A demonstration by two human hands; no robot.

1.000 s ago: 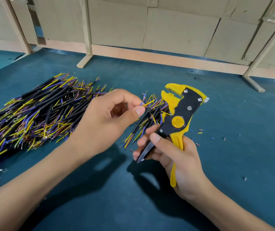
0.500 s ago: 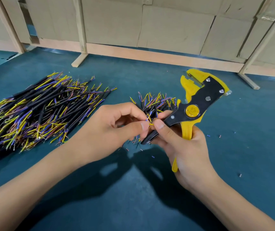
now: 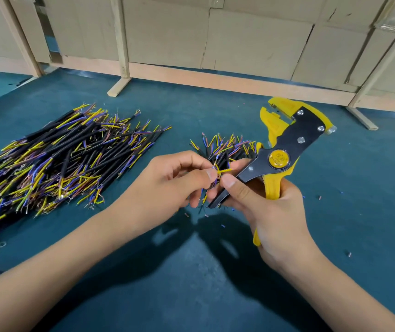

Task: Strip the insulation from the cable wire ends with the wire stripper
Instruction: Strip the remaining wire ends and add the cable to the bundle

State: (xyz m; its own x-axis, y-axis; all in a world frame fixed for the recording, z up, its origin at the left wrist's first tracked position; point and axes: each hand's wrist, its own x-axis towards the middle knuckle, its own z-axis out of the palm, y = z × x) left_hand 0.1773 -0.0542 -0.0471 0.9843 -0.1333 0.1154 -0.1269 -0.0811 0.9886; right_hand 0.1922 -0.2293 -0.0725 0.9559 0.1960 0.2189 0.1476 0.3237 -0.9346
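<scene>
My left hand (image 3: 167, 185) pinches a short cable end whose yellow wire (image 3: 224, 170) sticks out between thumb and forefinger. My right hand (image 3: 261, 207) grips the handles of the yellow and black wire stripper (image 3: 287, 142), jaws pointing up and away; its thumb tip touches the same wire ends beside my left thumb. A small bundle of black cables (image 3: 225, 147) with yellow, blue and brown ends lies on the table just behind both hands. The rest of the held cable is hidden by my fingers.
A large heap of black cables (image 3: 55, 159) with coloured ends lies on the teal table (image 3: 191, 283) at the left. Small insulation scraps (image 3: 319, 197) dot the surface right of the hands. Wooden frame posts (image 3: 119, 85) and cardboard panels stand along the far edge.
The two hands have come together over the small bundle. The stripper has swung right and upward, and my right thumb now meets the wire ends held in my left hand.
</scene>
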